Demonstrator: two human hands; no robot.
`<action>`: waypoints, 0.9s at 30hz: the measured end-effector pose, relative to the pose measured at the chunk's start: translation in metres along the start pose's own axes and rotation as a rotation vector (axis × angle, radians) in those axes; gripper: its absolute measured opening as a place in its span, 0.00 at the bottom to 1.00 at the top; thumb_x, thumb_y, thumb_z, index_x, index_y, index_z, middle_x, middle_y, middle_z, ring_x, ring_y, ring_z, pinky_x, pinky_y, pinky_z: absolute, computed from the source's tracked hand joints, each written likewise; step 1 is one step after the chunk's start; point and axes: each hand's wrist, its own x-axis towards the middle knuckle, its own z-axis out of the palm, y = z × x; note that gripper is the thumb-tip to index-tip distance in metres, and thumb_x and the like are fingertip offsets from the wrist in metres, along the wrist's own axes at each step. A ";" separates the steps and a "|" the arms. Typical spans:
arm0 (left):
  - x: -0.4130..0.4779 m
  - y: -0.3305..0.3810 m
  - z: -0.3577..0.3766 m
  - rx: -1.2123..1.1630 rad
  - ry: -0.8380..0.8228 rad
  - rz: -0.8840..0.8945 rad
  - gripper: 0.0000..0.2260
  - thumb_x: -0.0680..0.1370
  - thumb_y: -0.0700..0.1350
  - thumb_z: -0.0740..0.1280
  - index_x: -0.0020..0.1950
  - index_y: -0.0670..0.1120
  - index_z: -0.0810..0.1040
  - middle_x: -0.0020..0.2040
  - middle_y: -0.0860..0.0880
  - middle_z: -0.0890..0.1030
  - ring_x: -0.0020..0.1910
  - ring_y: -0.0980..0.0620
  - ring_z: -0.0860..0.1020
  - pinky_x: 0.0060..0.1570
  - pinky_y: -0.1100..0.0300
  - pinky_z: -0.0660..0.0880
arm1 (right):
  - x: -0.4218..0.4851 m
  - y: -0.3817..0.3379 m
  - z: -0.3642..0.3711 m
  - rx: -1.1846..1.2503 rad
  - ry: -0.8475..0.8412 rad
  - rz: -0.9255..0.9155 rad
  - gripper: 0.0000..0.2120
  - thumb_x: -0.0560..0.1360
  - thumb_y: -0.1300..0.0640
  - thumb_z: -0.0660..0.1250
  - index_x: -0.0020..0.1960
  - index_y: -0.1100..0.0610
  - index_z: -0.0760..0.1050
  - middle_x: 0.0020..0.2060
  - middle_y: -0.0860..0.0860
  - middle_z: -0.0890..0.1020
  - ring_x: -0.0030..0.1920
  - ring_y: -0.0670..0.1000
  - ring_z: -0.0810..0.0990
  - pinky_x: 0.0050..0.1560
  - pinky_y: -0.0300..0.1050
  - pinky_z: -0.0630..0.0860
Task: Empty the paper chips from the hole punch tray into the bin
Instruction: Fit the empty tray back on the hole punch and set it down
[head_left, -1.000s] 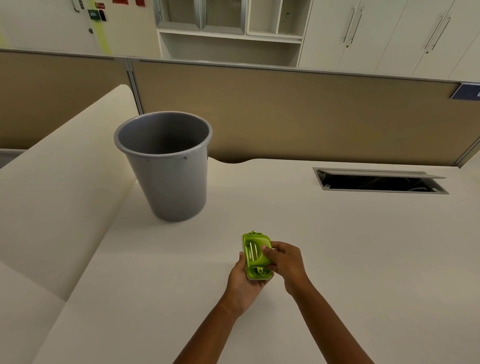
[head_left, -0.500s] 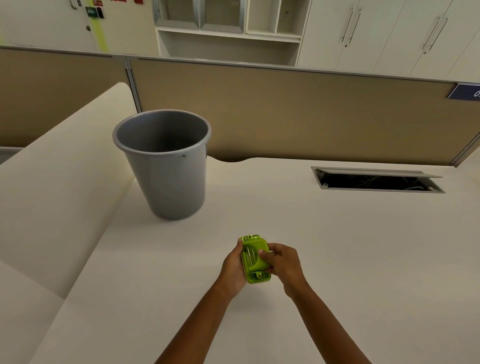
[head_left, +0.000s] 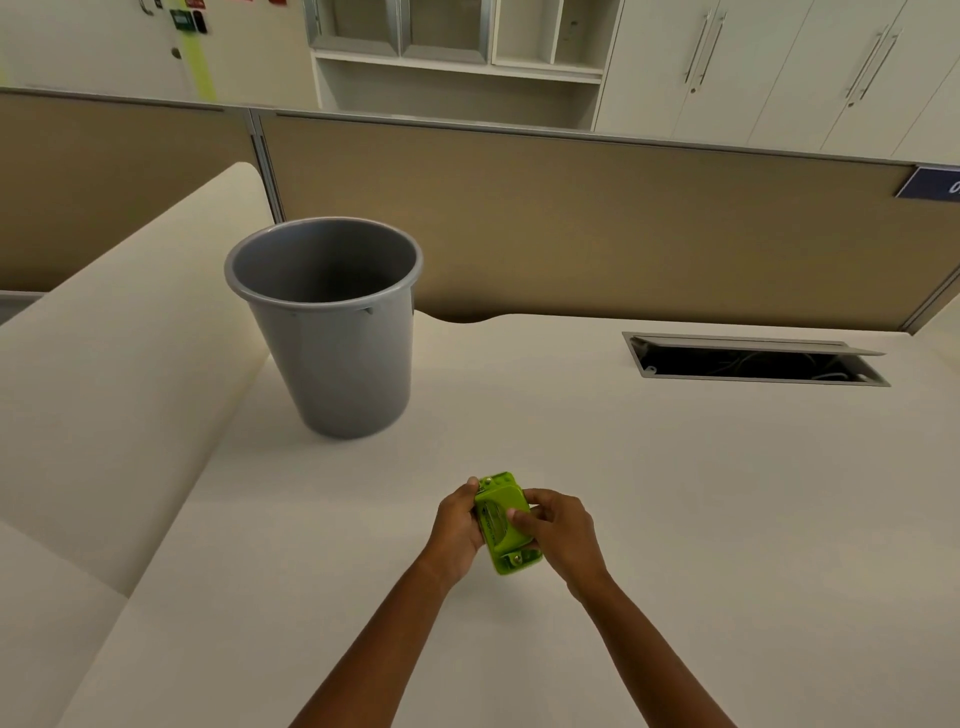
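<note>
A small lime-green hole punch (head_left: 503, 522) is held just above the cream desk, between both hands. My left hand (head_left: 457, 525) wraps its left side, fingers behind it. My right hand (head_left: 558, 530) grips its right edge, thumb pressed on the top face. The punch lies lengthwise, pointing away from me, and its underside is hidden. A grey plastic bin (head_left: 332, 332) stands upright on the desk to the far left, mouth open; what I see of its inside is bare. No paper chips are visible.
An open cable hatch (head_left: 753, 361) is cut into the desk at the far right. A raised cream ledge (head_left: 104, 374) runs along the left side. A tan partition wall (head_left: 597, 223) closes off the back of the desk.
My left hand has moved from under the punch to its left side, and the punch has turned slightly while staying in the same spot above the desk.
</note>
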 end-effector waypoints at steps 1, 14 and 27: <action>-0.001 0.001 0.001 0.010 0.000 0.003 0.16 0.82 0.46 0.52 0.46 0.41 0.76 0.42 0.42 0.79 0.40 0.48 0.78 0.38 0.57 0.76 | 0.001 0.000 -0.001 -0.019 -0.010 -0.007 0.11 0.75 0.57 0.64 0.49 0.64 0.80 0.38 0.63 0.82 0.40 0.56 0.81 0.50 0.56 0.79; -0.010 -0.001 -0.002 0.140 -0.099 0.046 0.12 0.81 0.42 0.56 0.45 0.43 0.78 0.38 0.46 0.80 0.37 0.52 0.78 0.34 0.61 0.78 | 0.029 0.002 -0.023 0.209 -0.156 0.134 0.11 0.76 0.64 0.63 0.54 0.68 0.78 0.45 0.60 0.80 0.48 0.54 0.78 0.47 0.40 0.77; -0.010 -0.003 -0.001 0.216 0.006 0.071 0.08 0.79 0.42 0.60 0.46 0.44 0.79 0.37 0.46 0.80 0.37 0.49 0.78 0.35 0.59 0.78 | 0.025 0.006 -0.022 0.343 -0.142 0.172 0.06 0.75 0.67 0.63 0.42 0.62 0.77 0.38 0.55 0.80 0.41 0.51 0.79 0.41 0.37 0.77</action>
